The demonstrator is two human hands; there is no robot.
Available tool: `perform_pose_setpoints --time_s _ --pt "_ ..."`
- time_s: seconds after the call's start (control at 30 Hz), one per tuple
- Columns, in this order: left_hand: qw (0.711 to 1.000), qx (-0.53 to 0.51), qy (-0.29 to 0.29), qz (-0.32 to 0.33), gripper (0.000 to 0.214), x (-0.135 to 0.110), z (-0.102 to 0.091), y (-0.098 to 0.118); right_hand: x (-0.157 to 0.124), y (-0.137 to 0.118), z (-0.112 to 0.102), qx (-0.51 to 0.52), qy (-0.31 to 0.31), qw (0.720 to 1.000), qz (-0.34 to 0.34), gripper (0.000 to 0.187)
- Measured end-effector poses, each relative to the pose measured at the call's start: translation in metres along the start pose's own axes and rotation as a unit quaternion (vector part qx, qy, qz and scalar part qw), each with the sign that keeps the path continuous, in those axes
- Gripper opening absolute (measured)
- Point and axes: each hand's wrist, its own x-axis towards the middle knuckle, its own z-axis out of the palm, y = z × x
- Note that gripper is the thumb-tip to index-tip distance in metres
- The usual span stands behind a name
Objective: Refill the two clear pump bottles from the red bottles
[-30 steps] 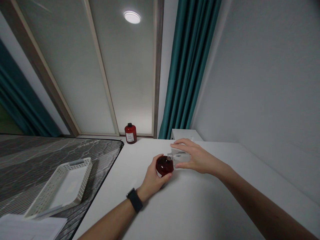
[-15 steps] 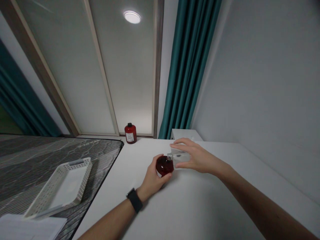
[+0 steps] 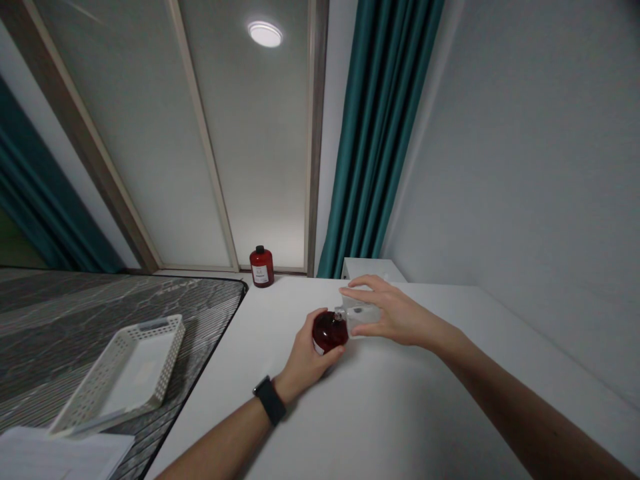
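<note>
left hand [image 3: 305,360]: centre of frame, low on the table [image 3: 400,427]; grip clamped on the red bottle [image 3: 329,331], fingers wrapped round its underside and near side.
red bottle: round, dark red, just above the table surface at centre frame; tipped over, neck pointing right towards the clear bottle [image 3: 362,312].
right hand [image 3: 397,315]: right of centre, grip clamped on the clear bottle from above, thumb on the near side, fingers over the top.
clear bottle: see-through, lying roughly level, its left end meeting the red bottle's neck; touching or just short of it, can't tell.
contents: can't tell whether anything is flowing between them.
watch [image 3: 270,400]: black, on the left wrist, lower centre.
forearms: both bare, coming in from the bottom edge, left from lower centre, right from the lower right corner.
labelled bottle [image 3: 261,267]: second red one with black cap, upright at the far edge of the table, against the window [image 3: 260,167], well apart from the hands.
white box [image 3: 373,269]: far end of the table, just behind the right hand, at the foot of the teal curtain [image 3: 380,133].
dark mat [image 3: 75,307]: left of the table, marbled pattern.
basket [image 3: 125,373]: white, perforated walls, resting on the mat at lower left.
paper [image 3: 50,457]: white sheets at the bottom left corner, just under the basket's near end.
lamp [image 3: 265,33]: round, lit, showing at the top of the window.
</note>
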Motion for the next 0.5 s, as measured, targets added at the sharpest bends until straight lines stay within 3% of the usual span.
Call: perform_pose_setpoints --time_s 0.5 --pt "1.000 -0.008 -0.003 -0.004 0.066 -0.0007 0.0011 0.0004 0.0009 -0.0009 -0.0014 0.006 -0.004 1.000 -0.007 0.068"
